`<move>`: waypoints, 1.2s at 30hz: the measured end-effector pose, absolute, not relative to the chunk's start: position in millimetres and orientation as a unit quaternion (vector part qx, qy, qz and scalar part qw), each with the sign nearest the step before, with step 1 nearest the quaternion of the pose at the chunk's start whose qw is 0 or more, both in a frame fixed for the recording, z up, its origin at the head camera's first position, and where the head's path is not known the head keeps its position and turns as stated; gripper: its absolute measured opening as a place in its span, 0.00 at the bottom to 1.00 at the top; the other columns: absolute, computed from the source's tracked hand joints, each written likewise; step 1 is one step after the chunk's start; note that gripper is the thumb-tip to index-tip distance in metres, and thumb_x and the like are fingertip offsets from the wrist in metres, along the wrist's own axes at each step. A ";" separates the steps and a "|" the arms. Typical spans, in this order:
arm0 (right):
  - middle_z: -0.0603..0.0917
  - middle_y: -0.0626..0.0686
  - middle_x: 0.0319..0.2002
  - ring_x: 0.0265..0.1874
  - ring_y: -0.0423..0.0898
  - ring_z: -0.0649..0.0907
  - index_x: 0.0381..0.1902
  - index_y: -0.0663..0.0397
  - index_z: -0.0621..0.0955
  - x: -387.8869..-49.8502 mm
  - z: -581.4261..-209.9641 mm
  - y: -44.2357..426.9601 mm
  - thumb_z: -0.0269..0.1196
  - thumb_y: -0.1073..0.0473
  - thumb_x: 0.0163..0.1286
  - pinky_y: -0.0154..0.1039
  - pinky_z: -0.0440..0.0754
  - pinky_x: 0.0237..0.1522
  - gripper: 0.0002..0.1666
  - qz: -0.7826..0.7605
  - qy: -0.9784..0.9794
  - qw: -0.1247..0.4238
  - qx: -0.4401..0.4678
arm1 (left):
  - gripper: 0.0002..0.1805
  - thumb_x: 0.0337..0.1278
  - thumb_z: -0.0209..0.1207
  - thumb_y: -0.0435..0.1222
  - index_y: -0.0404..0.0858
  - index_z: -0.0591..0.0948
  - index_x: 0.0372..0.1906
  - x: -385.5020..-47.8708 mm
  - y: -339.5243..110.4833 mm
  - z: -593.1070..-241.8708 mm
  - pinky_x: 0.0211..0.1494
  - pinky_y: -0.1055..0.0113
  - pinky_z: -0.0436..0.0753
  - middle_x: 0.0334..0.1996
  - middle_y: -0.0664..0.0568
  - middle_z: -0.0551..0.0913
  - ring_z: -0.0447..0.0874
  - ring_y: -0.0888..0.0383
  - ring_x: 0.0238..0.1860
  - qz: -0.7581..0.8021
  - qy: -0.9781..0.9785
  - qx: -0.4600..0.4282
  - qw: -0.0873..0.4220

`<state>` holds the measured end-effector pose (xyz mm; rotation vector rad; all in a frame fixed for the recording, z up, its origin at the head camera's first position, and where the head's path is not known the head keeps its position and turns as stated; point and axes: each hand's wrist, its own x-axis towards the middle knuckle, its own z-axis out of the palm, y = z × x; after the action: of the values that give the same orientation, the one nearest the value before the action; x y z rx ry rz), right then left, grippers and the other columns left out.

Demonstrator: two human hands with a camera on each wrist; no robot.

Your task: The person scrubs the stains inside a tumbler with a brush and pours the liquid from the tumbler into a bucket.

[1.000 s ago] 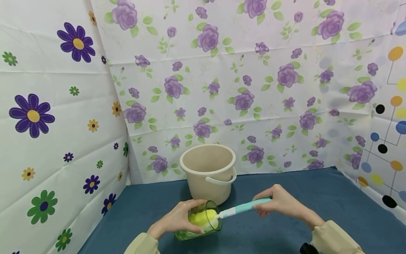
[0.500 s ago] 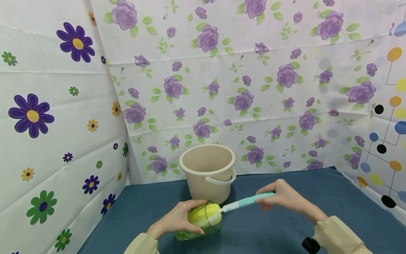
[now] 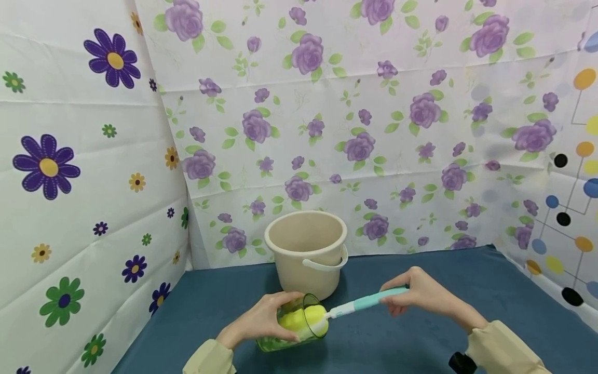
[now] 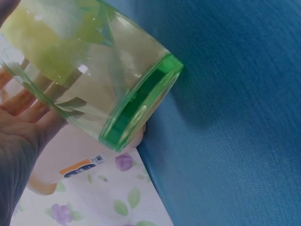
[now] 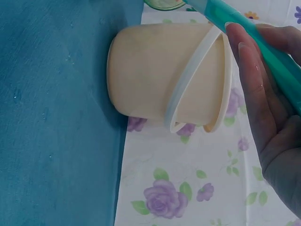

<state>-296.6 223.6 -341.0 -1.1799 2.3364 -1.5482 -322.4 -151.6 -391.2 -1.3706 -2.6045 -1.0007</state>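
Note:
My left hand [image 3: 260,320] grips a clear green drinking glass [image 3: 271,344] tilted on its side, mouth to the right. Inside it sits the yellow sponge head [image 3: 316,318] of a cup brush, its tip end hidden by fingers and its neck end poking slightly past the rim. My right hand [image 3: 420,293] pinches the end of the teal-and-white brush handle [image 3: 366,302]. In the left wrist view the glass's thick green base [image 4: 143,106] hangs above the cloth, with fingers spread along the wall. The right wrist view shows fingers and thumb round the teal handle [image 5: 235,21].
A beige bucket [image 3: 303,272] with a white handle [image 3: 322,267] stands directly behind the glass. Dark blue cloth [image 3: 388,343] covers the table, with water droplets on it in the right wrist view. Flowered sheets [image 3: 280,156] hang behind and at the sides.
My right hand has moved to the right, drawing the sponge head a little farther toward the rim of the glass. The left hand and glass have stayed nearly in place.

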 end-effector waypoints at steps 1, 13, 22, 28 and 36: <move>0.82 0.60 0.23 0.20 0.56 0.82 0.41 0.66 0.82 -296.7 -340.6 223.1 0.61 0.66 0.61 0.48 0.79 0.21 0.11 -0.509 0.767 0.048 -0.389 | 0.42 0.39 0.67 0.54 0.45 0.68 0.63 -322.9 -151.4 -391.0 0.51 0.60 0.72 0.55 0.54 0.71 0.71 0.57 0.52 -0.321 -0.837 -0.442 0.017; 0.82 0.60 0.23 0.20 0.53 0.82 0.41 0.66 0.81 -300.6 -332.7 223.6 0.61 0.66 0.61 0.47 0.79 0.21 0.11 -0.497 0.780 0.018 -0.379 | 0.42 0.38 0.68 0.53 0.44 0.68 0.62 -323.1 -151.9 -390.0 0.48 0.65 0.73 0.53 0.56 0.73 0.72 0.62 0.49 -0.328 -0.835 -0.442 0.018; 0.82 0.58 0.23 0.21 0.54 0.82 0.40 0.67 0.82 -304.3 -330.3 231.7 0.62 0.63 0.61 0.47 0.79 0.22 0.12 -0.479 0.790 0.019 -0.382 | 0.42 0.38 0.68 0.52 0.44 0.68 0.63 -322.8 -152.2 -389.5 0.50 0.63 0.72 0.54 0.56 0.72 0.71 0.61 0.51 -0.330 -0.837 -0.436 0.009; 0.83 0.56 0.23 0.20 0.53 0.82 0.42 0.72 0.80 -301.1 -330.9 232.6 0.60 0.66 0.62 0.48 0.79 0.22 0.13 -0.487 0.782 0.043 -0.387 | 0.42 0.38 0.68 0.53 0.44 0.68 0.63 -323.2 -151.7 -388.6 0.49 0.62 0.72 0.54 0.56 0.72 0.71 0.61 0.50 -0.324 -0.841 -0.434 0.006; 0.82 0.59 0.23 0.20 0.55 0.82 0.42 0.69 0.81 -296.3 -327.7 228.9 0.62 0.64 0.61 0.48 0.79 0.21 0.13 -0.490 0.783 0.045 -0.380 | 0.42 0.38 0.68 0.53 0.45 0.68 0.63 -323.6 -151.4 -389.7 0.49 0.63 0.73 0.54 0.56 0.72 0.71 0.61 0.50 -0.322 -0.840 -0.437 0.011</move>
<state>-296.3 228.9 -327.7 -1.1617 2.3910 -1.4970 -323.6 -151.4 -389.7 -1.3627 -2.6193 -1.0047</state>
